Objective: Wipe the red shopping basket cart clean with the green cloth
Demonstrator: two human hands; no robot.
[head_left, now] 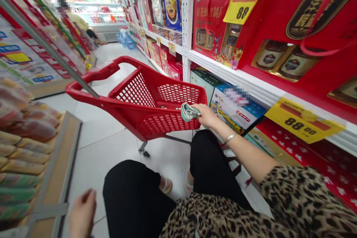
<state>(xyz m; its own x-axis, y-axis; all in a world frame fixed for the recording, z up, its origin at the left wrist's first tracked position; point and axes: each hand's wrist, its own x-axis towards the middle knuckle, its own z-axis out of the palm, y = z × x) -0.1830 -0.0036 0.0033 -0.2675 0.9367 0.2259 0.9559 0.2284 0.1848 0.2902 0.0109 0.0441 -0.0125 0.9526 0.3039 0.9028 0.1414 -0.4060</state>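
The right hand [205, 116] is closed over one bunched, pale green-and-white cloth [188, 112], pressing it against the near rim of one red plastic shopping trolley [145, 119]. The cloth sits on the rim, between the trolley's mesh walls. One silver bangle [230, 138] circles the right wrist. The left hand [83, 214] hangs low beside the person's leg, loosely open with its fingers slightly curled, and has hold of nothing visible. Both arms come from a leopard-print top [295, 189], and black trousers [136, 193] cover the legs.

One trolley wheel [144, 151] shows on the pale tiled floor [106, 145]. To the right, a white metal shelf [251, 78] carries two large red gift boxes [301, 26] above assorted boxed goods. Two big yellow price tags [304, 121] are in view, each reading 88, one on the upper box and one on the shelf edge. Packaged bread [28, 130] fills the display at left. Far down the aisle stands one other person [75, 18], small and partly blurred, near blue water bottles [124, 39].
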